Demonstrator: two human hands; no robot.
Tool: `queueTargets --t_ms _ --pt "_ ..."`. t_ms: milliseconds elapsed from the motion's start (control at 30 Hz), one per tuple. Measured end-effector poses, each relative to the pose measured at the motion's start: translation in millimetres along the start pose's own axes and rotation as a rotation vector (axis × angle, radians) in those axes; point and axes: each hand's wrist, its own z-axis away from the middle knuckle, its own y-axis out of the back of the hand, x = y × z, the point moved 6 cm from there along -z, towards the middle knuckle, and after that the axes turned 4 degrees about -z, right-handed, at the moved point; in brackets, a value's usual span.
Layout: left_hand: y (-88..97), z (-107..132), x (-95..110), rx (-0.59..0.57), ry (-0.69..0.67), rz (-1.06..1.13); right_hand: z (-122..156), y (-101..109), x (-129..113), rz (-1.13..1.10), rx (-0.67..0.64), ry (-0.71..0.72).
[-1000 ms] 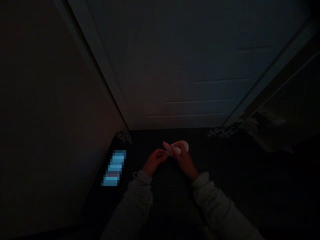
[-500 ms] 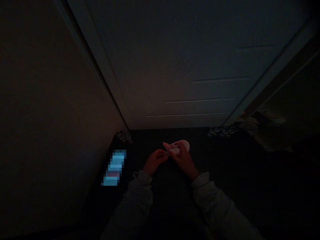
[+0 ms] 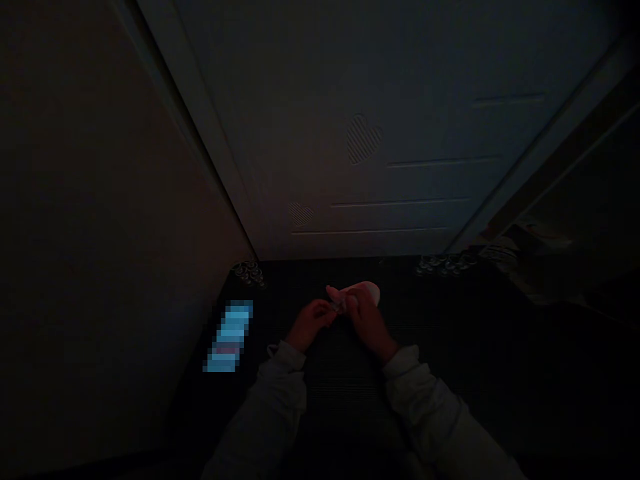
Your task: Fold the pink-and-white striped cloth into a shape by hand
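The room is very dark. My right hand [image 3: 367, 321] is curled round a small pale rounded object [image 3: 364, 292] that catches a faint light. My left hand [image 3: 309, 323] is closed beside it, fingertips pinched at the object's left end. What the fingertips grip is too small and dim to name. Both hands hover over a dark ribbed surface [image 3: 345, 387] in front of me. Pale sleeves cover both forearms.
A glowing blue screen [image 3: 229, 335] lies on the surface to the left of my hands. Small clusters of clear round pieces sit at the back left [image 3: 249, 271] and back right [image 3: 445, 264]. A pale door with heart shapes [image 3: 363, 139] stands behind.
The hands have barely shifted. My right hand's fingers have closed a little more over the pale object, which now shows less.
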Motion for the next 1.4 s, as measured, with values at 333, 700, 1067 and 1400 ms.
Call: queueTargets --t_ms 333,700,1067,1400 --pt "2.3 -0.2 -1.8 0.007 -0.009 0.034 1.2 0.0 2.8 -0.192 -0.072 0.001" --pt "6.6 -2.2 -4.2 0.052 -0.009 0.042 0.1 -4.2 3.5 -0.083 -0.115 0.008" --pt "-3.8 1.6 1.9 -0.028 -0.036 -0.093 1.4 4.7 -0.2 0.123 0.005 -0.02" --pt "-4.8 2.5 -0.8 -0.031 -0.02 -0.068 0.5 6.2 0.5 0.065 0.014 -0.042"
